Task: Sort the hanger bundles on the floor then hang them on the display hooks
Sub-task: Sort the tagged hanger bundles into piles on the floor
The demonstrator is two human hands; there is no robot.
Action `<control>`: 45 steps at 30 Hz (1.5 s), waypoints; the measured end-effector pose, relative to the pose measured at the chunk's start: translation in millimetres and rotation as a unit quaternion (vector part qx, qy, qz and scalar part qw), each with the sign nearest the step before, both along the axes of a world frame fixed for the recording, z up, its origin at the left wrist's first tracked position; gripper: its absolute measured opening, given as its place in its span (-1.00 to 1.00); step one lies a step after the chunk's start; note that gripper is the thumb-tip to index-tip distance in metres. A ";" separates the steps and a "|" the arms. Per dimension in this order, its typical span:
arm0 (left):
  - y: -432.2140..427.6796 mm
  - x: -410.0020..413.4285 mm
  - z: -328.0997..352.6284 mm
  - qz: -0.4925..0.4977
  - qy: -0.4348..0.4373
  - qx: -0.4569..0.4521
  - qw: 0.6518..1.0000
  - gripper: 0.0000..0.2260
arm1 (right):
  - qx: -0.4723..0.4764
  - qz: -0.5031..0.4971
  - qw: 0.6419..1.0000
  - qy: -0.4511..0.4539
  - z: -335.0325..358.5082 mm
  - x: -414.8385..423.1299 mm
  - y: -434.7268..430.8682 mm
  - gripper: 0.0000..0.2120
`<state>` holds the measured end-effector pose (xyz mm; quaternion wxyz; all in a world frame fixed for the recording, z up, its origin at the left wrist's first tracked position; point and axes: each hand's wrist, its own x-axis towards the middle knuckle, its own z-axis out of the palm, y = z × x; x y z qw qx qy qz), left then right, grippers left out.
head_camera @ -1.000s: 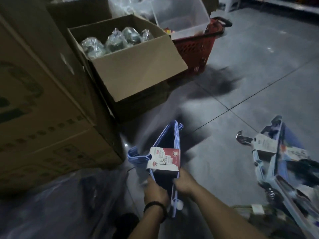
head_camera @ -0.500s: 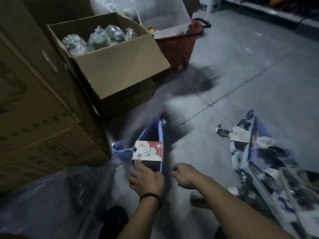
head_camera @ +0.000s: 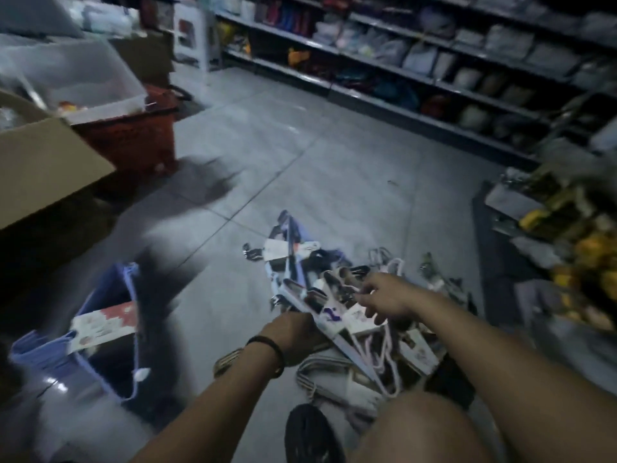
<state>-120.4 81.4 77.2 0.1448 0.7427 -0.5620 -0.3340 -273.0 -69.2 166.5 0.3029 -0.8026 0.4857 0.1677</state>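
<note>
A blue hanger bundle (head_camera: 110, 332) with a red-and-white label lies on the floor at the lower left, with no hand on it. In the middle, a heap of several white, pink and blue hanger bundles (head_camera: 300, 262) with paper labels is spread on the tiles. My left hand (head_camera: 295, 332), a dark band on its wrist, grips the near edge of a pale hanger bundle (head_camera: 329, 317) in that heap. My right hand (head_camera: 387, 297) hovers over the heap with loosely spread fingers touching the labels. The frame is blurred.
A cardboard box (head_camera: 43, 165) and a red shopping basket (head_camera: 140, 135) holding a clear plastic bin (head_camera: 83, 81) stand at the left. Stocked store shelves (head_camera: 434, 78) run along the back. A low display (head_camera: 567, 248) of yellow goods sits at the right. My knee (head_camera: 427, 432) and shoe (head_camera: 310, 436) are at the bottom.
Both hands have let go of the blue bundle, which now lies on the floor to the left. They moved right onto the heap, and my view swung right and up.
</note>
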 end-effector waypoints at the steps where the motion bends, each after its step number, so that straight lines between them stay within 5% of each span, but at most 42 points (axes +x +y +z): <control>1: -8.4 -11.4 -1.8 -0.013 -0.002 0.007 1.000 -0.65 | -0.012 -0.025 0.999 -0.016 -1.5 -22.2 -5.2 -0.79; 7: -57.3 -54.7 -49.1 -0.036 -0.002 0.073 0.997 -0.67 | -0.036 -0.162 0.986 -0.005 -95.8 -105.7 -12.2 -0.88; 15: -121.5 -100.4 -128.7 0.128 0.246 0.154 0.948 -0.56 | 0.023 -0.286 0.958 -0.022 -219.7 -131.3 -23.4 -0.39; 20: -138.0 -121.6 -156.9 0.231 0.374 0.191 0.878 -0.85 | 0.070 -0.338 0.935 -0.077 -242.4 -120.4 -27.7 -0.50; 24: -138.5 -133.6 -154.0 0.286 0.470 0.146 0.822 -0.73 | 0.005 -0.356 0.925 -0.134 -247.6 -118.7 -27.8 -0.75; 35: -104.1 -103.9 -79.7 0.249 0.506 0.002 0.826 -0.74 | -0.106 -0.338 0.869 -0.344 -161.1 -99.5 -3.6 -0.87; 38: -85.7 -76.7 -46.5 0.240 0.509 -0.018 0.826 -0.71 | -0.061 -0.284 0.893 -0.343 -113.4 -76.4 0.0 -0.83; 41: -57.6 -39.0 -10.7 0.306 0.534 -0.062 0.786 -0.61 | -0.044 -0.209 0.925 -0.315 -61.1 -39.3 2.3 -0.80; 45: -17.5 11.2 33.0 0.344 0.621 -0.099 0.697 -0.77 | -0.034 -0.100 0.956 -0.274 0.1 32.6 18.4 -0.76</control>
